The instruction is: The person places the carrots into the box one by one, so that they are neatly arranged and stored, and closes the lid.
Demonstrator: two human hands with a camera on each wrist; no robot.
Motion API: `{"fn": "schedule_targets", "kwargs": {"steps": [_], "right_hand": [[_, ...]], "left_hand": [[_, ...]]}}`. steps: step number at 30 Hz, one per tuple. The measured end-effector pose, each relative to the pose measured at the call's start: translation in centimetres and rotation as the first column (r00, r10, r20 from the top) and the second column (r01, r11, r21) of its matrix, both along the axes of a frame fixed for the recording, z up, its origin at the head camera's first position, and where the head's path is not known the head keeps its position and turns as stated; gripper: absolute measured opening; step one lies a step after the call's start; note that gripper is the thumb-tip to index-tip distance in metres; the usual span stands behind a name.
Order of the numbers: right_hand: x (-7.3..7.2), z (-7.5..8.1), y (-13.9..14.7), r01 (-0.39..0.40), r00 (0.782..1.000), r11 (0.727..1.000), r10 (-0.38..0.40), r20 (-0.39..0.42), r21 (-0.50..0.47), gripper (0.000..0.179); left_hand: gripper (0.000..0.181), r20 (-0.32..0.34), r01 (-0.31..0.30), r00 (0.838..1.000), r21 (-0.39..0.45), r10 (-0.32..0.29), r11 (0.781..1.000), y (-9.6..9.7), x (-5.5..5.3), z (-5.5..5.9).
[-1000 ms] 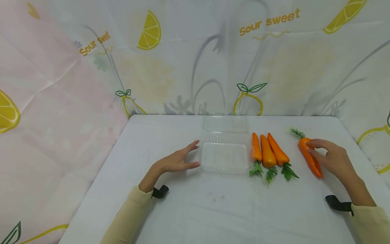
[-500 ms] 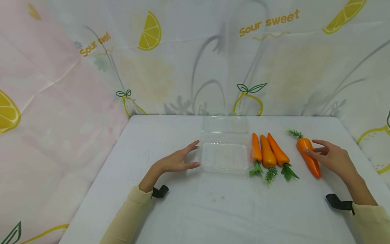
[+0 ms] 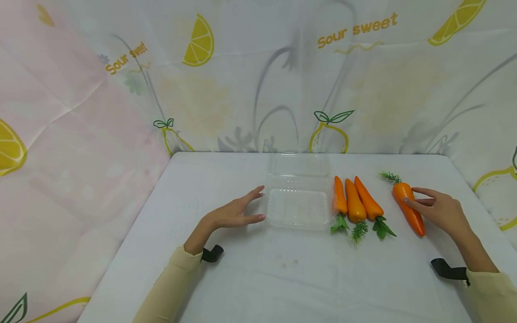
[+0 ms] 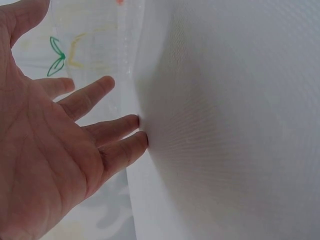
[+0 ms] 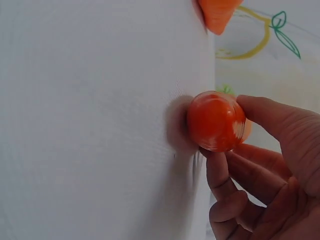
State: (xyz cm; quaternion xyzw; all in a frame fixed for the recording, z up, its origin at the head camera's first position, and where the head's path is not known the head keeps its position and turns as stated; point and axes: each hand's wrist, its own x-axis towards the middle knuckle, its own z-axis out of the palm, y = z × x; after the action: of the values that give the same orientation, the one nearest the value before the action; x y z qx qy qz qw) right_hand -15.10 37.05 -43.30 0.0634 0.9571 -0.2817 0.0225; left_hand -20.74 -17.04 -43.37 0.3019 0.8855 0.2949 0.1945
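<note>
At the right of the table in the head view, an orange carrot (image 3: 413,218) with feathery green leaves lies slanted, its tip toward the person. My right hand (image 3: 443,211) holds it across the thick part, thumb on one side and fingers on the other. From the right wrist view the carrot's red-orange tip end (image 5: 215,120) shows between the thumb and the fingers. My left hand (image 3: 234,212) has its fingers spread at the left side of a clear plastic box (image 3: 299,223) whose lid (image 3: 299,166) is folded back. In the left wrist view the outer fingertips (image 4: 139,140) are right at the tabletop.
Three more carrots, a left one (image 3: 340,197), a middle one (image 3: 355,204) and a right one (image 3: 368,199), lie side by side just right of the box, leaves toward the person. A patterned cloth (image 3: 250,80) hangs behind the white table (image 3: 258,278).
The right carrot has shifted slightly to the left. My right fingers have slid from its top to its right side, thumb still on it. The left hand has stayed still.
</note>
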Motion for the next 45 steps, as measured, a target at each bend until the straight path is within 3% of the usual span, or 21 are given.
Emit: {"fn": "schedule_targets", "kwargs": {"steps": [11, 18, 34, 45], "right_hand": [[-0.1, 0.0, -0.6, 0.052, 0.999, 0.998, -0.053, -0.004, -0.046, 0.076], [-0.1, 0.5, -1.0, 0.044, 0.998, 0.998, -0.046, -0.039, -0.049, 0.075], [0.1, 3.2, -4.7, -0.077, 0.978, 0.989, 0.05, -0.204, -0.125, 0.062], [-1.1, 4.5, -8.6, -0.185, 0.958, 0.966, 0.135, -0.254, -0.182, 0.058]], "left_hand": [[0.092, 0.006, -0.004, 1.0, 0.002, 0.004, 1.0, 0.0, 0.1, 0.0], [0.092, 0.002, -0.002, 1.0, 0.006, 0.002, 1.0, 0.0, 0.1, 0.1], [0.091, -0.001, 0.007, 1.0, 0.005, -0.007, 1.0, 0.1, 0.0, 0.1], [0.091, 0.009, -0.011, 1.0, 0.002, 0.011, 1.0, 0.0, 0.0, 0.0]]}}
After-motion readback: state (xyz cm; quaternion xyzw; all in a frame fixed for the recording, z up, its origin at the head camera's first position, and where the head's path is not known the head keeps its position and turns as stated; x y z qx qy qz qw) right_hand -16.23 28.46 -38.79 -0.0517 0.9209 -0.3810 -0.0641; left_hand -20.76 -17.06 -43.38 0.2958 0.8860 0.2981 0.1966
